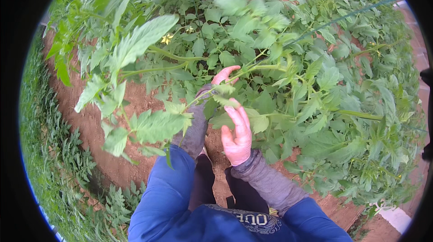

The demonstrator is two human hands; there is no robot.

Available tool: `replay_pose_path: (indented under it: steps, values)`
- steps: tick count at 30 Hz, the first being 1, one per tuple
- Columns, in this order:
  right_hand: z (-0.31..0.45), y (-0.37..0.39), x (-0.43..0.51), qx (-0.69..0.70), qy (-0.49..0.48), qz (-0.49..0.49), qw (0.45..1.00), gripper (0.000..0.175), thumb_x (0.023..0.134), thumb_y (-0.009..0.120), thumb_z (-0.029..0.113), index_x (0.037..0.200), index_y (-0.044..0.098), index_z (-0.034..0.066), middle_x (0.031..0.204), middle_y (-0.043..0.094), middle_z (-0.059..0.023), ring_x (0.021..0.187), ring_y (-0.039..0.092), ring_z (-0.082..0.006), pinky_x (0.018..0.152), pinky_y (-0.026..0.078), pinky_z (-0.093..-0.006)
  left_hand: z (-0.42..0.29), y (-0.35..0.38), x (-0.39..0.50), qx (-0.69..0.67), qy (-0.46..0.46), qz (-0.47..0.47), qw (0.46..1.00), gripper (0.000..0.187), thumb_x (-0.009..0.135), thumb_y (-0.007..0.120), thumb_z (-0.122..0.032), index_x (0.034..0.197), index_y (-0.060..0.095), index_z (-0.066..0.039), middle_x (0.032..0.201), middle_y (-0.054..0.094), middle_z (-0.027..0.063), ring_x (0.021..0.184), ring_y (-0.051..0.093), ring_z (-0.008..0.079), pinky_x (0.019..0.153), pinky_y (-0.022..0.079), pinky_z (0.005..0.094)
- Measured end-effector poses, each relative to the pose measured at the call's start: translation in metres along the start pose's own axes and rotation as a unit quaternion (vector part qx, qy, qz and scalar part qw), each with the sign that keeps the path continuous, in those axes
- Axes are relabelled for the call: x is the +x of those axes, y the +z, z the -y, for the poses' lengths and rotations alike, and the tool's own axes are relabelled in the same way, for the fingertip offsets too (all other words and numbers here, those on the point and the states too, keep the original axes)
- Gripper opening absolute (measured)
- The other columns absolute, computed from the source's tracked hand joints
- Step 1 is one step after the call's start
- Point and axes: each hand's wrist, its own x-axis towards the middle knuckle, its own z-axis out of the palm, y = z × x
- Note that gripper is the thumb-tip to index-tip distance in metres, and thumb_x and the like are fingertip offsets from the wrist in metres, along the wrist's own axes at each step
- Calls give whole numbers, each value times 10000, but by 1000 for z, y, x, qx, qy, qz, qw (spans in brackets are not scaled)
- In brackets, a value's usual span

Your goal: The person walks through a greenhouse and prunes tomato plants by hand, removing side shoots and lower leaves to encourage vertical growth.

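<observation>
Tomato plants fill the space before me. My left hand reaches in among the leaves at the middle, beside a green tomato stem that crosses its fingers; foliage partly hides its grip. Below it, my right hand is raised, thumb and fingers apart, its fingertips close to a small blurred leaf. I cannot tell whether they touch that leaf. A green twine slants down from the upper right to the stem near my left hand. A leafy shoot hangs in front of my left forearm.
A yellow tomato flower shows at the upper left. Bare reddish soil forms a path at the left, with another plant row beyond it. Thick foliage stands at the right, near a paved edge.
</observation>
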Motion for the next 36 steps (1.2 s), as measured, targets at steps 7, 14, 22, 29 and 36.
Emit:
replay_pose_path:
  steps: [7,14,22,29,36]
  values:
    - [-133,1,55,223,161,-299,914,326,866,498,30,1191,483,50,1151,513,-47,1041,471,-146,891,378,-279,8,15,55,-73,120,-21,990,406,795,643,-24,1187,536,-11,1032,627,30,894,561,88,813,455,227]
    - [-214,-7,129,236,61,-105,964,220,846,603,99,1053,571,32,909,595,-15,739,533,-88,659,418,-195,-10,-15,63,-6,85,89,992,350,811,639,-56,1148,561,-10,1039,632,47,916,558,101,820,445,242]
    - [-254,-9,110,288,29,-165,943,123,851,615,121,949,591,50,873,629,-19,726,586,-99,652,444,-209,-3,20,28,210,98,-209,950,254,833,627,-224,1047,648,-89,758,654,35,658,553,93,641,457,264]
    - [-251,2,73,222,-118,-76,965,132,792,640,29,920,613,15,856,623,-73,797,593,-183,703,472,-284,8,14,50,114,65,-183,974,240,859,591,-193,1064,622,-74,821,655,59,680,577,115,632,467,261]
    - [-290,-36,-19,-373,-195,558,715,147,785,575,119,917,640,113,838,643,-66,760,609,-186,701,505,-328,10,-16,51,31,43,-150,987,227,889,559,-198,1084,616,-98,917,659,-16,777,571,48,595,454,199]
